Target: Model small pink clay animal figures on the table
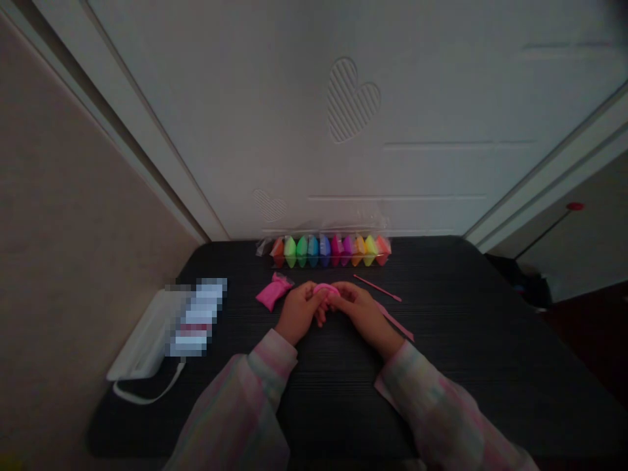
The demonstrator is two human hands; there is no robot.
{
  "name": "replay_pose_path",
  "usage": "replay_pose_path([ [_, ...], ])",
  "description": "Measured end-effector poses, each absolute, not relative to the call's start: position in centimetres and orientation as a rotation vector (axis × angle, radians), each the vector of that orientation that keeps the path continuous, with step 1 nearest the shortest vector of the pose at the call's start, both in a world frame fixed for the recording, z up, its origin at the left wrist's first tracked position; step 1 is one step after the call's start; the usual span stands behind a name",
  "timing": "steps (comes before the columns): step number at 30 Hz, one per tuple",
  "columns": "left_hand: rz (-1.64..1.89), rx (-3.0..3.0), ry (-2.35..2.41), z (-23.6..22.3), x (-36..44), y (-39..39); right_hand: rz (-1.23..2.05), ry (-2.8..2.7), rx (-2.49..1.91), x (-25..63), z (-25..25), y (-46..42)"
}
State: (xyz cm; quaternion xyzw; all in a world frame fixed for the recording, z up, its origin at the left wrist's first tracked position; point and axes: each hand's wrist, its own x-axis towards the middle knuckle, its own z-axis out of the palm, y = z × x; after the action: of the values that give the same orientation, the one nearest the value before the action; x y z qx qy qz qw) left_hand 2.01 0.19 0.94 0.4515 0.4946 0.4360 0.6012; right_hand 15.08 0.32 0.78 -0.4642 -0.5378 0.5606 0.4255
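My left hand and my right hand meet at the middle of a dark table. Both have their fingers closed on a small pink lump of clay held between them, just above the tabletop. An opened pink clay bag lies just left of my left hand. Two thin pink modelling tools lie to the right: one stick behind my right hand, and a flatter one partly hidden under my right wrist.
A clear pack holding a row of several coloured clay bags stands at the table's far edge against a white door. A white box with a cord sits at the left of the table.
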Motion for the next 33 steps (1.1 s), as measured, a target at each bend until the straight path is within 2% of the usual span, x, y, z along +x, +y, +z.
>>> replay_pose_path([
  [8,1.024,1.086,1.129,0.7,3.0,-0.1,1.012,-1.404,-1.319,14.8,0.3,-0.1],
  [12,1.043,1.119,1.148,0.6,2.7,-0.2,0.938,-1.439,-1.327,14.6,0.4,-0.6],
  [18,1.110,1.103,1.173,0.8,2.5,-0.2,0.983,-1.377,-1.282,14.7,0.1,-0.5],
  [28,1.180,0.914,1.124,0.8,2.5,0.1,1.292,-1.327,-1.153,14.4,0.6,-0.3],
  [33,1.198,0.865,1.140,0.5,2.6,0.2,1.262,-1.286,-1.175,14.1,0.8,-0.4],
])
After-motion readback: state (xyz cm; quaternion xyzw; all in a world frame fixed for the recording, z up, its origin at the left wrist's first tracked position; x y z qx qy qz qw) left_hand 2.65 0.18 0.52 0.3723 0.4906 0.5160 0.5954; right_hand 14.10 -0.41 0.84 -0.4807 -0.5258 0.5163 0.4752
